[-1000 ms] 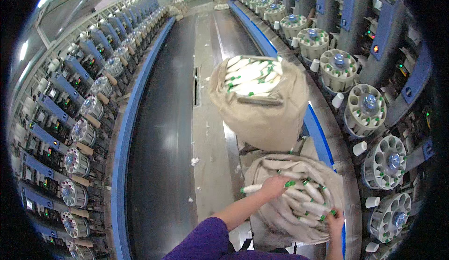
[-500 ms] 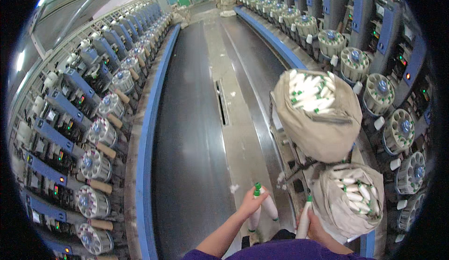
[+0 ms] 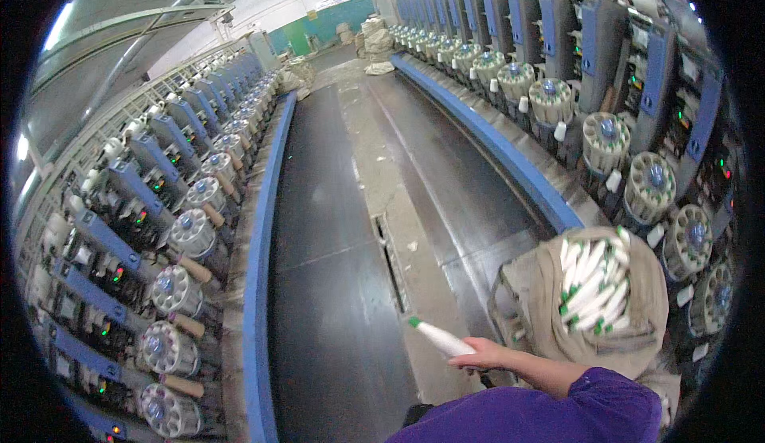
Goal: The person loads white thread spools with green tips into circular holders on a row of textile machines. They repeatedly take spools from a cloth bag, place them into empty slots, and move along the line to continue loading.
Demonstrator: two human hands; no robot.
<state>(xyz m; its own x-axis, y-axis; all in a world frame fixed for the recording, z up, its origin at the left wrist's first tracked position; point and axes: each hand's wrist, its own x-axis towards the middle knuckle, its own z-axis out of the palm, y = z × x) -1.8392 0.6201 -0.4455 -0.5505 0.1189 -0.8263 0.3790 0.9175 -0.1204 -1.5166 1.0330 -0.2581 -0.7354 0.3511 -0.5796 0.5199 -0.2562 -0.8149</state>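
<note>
My right hand [image 3: 476, 355] is closed around the lower end of a yarn bobbin [image 3: 440, 338], white with a green tip. The bobbin tilts up to the left above the grey strip of floor. My right forearm reaches in from the right, below a purple sleeve. Close beside that forearm stands a big beige cloth sack [image 3: 542, 292]. It is filled with white yarn bobbins [image 3: 594, 288] that have green ends. My left hand does not show.
Winding machines with round bobbin magazines [image 3: 174, 288] line the left side; more magazines [image 3: 607, 140] run along the right. Blue rails [image 3: 267, 244] edge the aisle. A slot [image 3: 390, 264] cuts the floor strip. Sacks [image 3: 374, 38] are piled at the far end.
The view has shifted, so the big sack sits lower and further right. The left hand, which held two bobbins, has left the view. My right hand has brought its bobbin leftward, away from the sacks.
</note>
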